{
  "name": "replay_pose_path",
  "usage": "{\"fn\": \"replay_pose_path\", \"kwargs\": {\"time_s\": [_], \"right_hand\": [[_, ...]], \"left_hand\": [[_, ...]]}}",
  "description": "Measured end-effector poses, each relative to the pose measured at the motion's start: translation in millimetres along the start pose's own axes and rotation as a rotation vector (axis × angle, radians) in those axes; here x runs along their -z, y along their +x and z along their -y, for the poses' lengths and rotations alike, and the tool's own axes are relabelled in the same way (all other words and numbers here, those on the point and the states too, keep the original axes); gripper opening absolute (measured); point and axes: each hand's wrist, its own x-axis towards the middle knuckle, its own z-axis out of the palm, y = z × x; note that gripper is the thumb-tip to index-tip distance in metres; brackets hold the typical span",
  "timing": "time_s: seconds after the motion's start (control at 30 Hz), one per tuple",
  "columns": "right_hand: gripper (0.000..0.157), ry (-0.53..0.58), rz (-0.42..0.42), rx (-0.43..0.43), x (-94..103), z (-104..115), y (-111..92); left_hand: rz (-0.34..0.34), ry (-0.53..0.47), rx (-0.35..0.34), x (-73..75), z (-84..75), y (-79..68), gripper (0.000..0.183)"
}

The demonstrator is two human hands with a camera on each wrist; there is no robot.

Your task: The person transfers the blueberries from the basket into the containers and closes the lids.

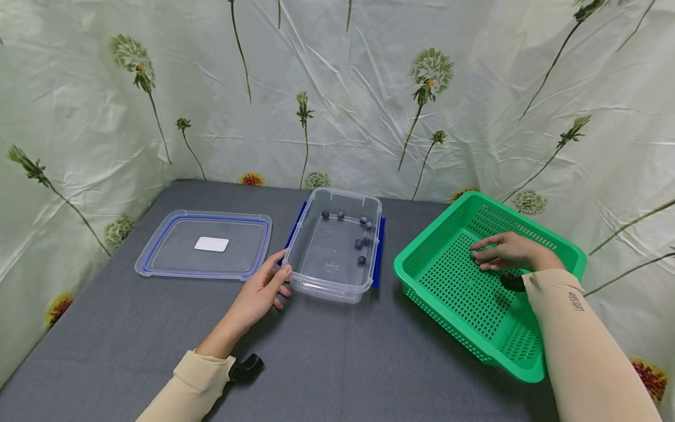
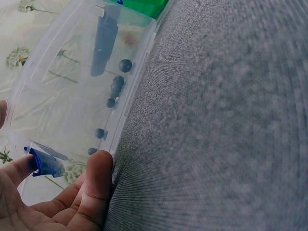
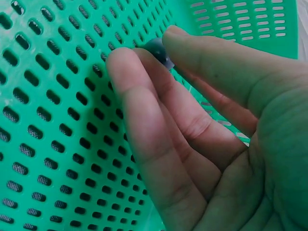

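Right hand: fingers bent to a pinch, the right hand (image 1: pixel 511 251) has a small round dark-blue berry (image 3: pixel 156 49) between thumb and fingertips, inside the green perforated plastic basket (image 1: pixel 456 287).
Left hand: loosely spread, the left hand (image 1: pixel 261 290) touches the near-left corner of the transparent rectangular plastic box (image 1: pixel 329 243).
Box berries: seven dark-blue berries (image 1: pixel 361 260) on its floor, most along the right side, two toward the far end.
Basket edges: the far corner comes close to the white flower-printed curtain (image 1: pixel 211 117); the right forearm crosses the right rim.
Room: a narrow strip of the grey cloth-covered table (image 1: pixel 316 357) shows between box and basket, a wider stretch in front of the box.
Left-wrist view: a fingertip meets a blue plastic side clip (image 2: pixel 45 163), a contact the head view hides.
Right-wrist view: the pinched berry sits partly behind the fingers; from the head it is a dark speck at the fingertips.
Head view: only here does the transparent lid with blue seal (image 1: pixel 179 243) show, flat left of the box.
Long axes: box runs away from the person, basket slants from far left to near right, lid lies crosswise. The pinched berry is round; where its crown faces, I cannot tell.
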Motion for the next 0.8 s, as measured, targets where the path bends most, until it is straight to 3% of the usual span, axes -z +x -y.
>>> {"fn": "replay_pose_path", "kwargs": {"time_s": [0.4,0.8], "right_hand": [[0.042,0.063,0.014,-0.02,0.7,-3.9,2.8],[0.046,0.058,0.005,-0.031,-1.0,-1.1,3.3]], "left_hand": [[0.002,-0.005,0.002,-0.1,0.0,-0.6,0.058],[0.001,-0.002,-0.02,-0.2,1.4,1.6,0.056]]}}
